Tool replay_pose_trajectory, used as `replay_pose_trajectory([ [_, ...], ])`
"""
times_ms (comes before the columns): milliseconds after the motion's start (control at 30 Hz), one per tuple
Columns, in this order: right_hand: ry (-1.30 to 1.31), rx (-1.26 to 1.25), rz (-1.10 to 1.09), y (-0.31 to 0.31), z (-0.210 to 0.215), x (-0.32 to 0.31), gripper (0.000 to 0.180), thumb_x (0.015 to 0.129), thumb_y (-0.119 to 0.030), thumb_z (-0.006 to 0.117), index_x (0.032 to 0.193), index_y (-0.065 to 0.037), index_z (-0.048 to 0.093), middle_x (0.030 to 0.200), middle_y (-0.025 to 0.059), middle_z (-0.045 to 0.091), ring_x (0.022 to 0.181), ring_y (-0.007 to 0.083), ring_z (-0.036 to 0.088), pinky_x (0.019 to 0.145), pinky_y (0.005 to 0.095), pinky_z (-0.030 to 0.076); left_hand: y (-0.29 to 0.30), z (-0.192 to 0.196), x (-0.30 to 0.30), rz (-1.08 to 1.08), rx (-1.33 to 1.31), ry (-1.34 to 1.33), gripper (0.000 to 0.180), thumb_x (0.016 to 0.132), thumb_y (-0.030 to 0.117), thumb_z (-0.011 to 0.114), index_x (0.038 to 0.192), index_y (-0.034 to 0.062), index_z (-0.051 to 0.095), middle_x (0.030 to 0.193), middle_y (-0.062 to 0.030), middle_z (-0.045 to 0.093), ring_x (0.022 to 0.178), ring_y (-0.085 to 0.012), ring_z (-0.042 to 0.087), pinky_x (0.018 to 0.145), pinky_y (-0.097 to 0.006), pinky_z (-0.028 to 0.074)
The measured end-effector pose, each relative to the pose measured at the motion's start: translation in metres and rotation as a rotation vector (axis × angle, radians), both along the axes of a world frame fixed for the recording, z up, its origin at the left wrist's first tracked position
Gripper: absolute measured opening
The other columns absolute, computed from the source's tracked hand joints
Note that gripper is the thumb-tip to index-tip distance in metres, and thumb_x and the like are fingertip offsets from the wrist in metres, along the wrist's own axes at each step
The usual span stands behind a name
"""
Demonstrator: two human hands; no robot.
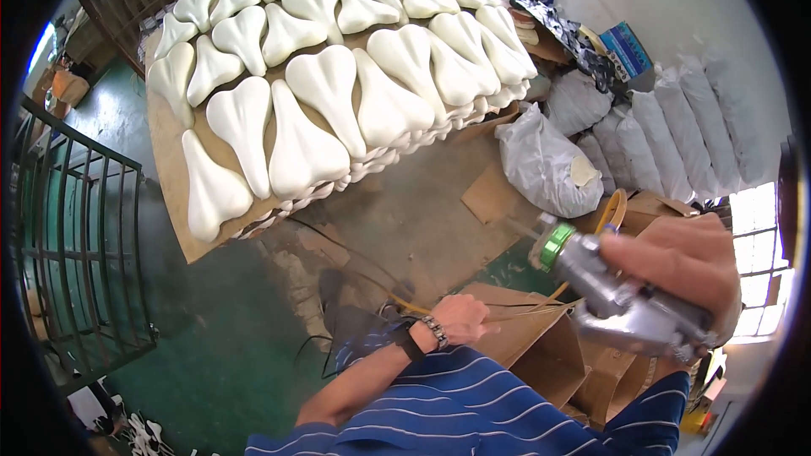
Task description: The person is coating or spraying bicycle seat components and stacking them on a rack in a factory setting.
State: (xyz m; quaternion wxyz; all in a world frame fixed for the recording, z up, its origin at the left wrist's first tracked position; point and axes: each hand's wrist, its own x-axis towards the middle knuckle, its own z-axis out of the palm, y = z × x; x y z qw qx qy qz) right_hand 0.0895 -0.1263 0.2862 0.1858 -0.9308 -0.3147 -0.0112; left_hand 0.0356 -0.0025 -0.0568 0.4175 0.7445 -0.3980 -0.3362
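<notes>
My right hand [684, 263] is wrapped round a silver spray gun [621, 287] with a bright green ring near its nozzle. The gun points left and is slightly blurred; a faint haze shows before its tip. At waist height, my left hand [460, 318] is closed round a thin yellow hose [557, 289], which runs out on both sides of it. Ahead, rows of white bicycle saddles [321, 93] lie on a brown board [169, 169], noses pointing alternately toward and away from me. More saddles are stacked beneath the front rows.
Open cardboard boxes [541, 355] stand close at my right. White sacks [549, 160] are piled beyond them, along the wall. A dark metal barred frame [80, 245] stands at the left. A dark hose [355, 253] trails over the floor below the saddles.
</notes>
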Motion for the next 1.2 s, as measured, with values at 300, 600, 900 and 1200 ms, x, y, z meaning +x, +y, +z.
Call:
replay_pose_trajectory([
  [300, 0.014, -0.092, -0.047, 0.062, -0.003, 0.036, 0.082, 0.087, -0.07, 0.059, 0.122, 0.004, 0.068, 0.083, 0.018, 0.07, 0.071, 0.0248, 0.071, 0.062, 0.0309, 0.052, 0.047, -0.011, 0.02, 0.03, -0.026, -0.004, 0.049, 0.091, 0.054, 0.064, 0.083, 0.0064, 0.074, 0.071, -0.0207, 0.067, 0.074, -0.0414, 0.067, 0.067, -0.05, 0.053],
  [600, -0.047, -0.164, -0.032, 0.077, 0.003, 0.042, 0.081, 0.086, -0.066, 0.06, 0.123, 0.005, 0.068, 0.082, 0.016, 0.066, 0.067, 0.0241, 0.066, 0.059, 0.0314, 0.049, 0.066, -0.015, 0.025, 0.041, -0.012, -0.015, 0.045, 0.09, 0.05, 0.065, 0.082, 0.0068, 0.075, 0.069, -0.0208, 0.066, 0.071, -0.0412, 0.067, 0.065, -0.049, 0.053],
  [900, 0.084, -0.154, -0.047, 0.081, 0.01, 0.022, 0.07, 0.088, -0.057, 0.065, 0.122, 0.003, 0.069, 0.081, 0.0188, 0.07, 0.064, 0.0252, 0.07, 0.057, 0.0306, 0.051, 0.08, -0.012, 0.017, 0.005, -0.033, -0.032, 0.046, 0.09, 0.049, 0.066, 0.081, 0.0051, 0.074, 0.072, -0.0214, 0.067, 0.072, -0.0411, 0.067, 0.065, -0.049, 0.052],
  [1200, 0.037, -0.059, 0.043, 0.12, -0.004, 0.031, 0.071, 0.084, -0.061, 0.068, 0.119, 0.0, 0.072, 0.079, 0.0151, 0.071, 0.066, 0.0231, 0.071, 0.058, 0.0307, 0.053, 0.098, -0.005, 0.008, 0.031, -0.013, 0.03, 0.049, 0.089, 0.048, 0.064, 0.077, 0.0016, 0.073, 0.081, -0.0265, 0.069, 0.082, -0.0444, 0.068, 0.073, -0.052, 0.054],
])
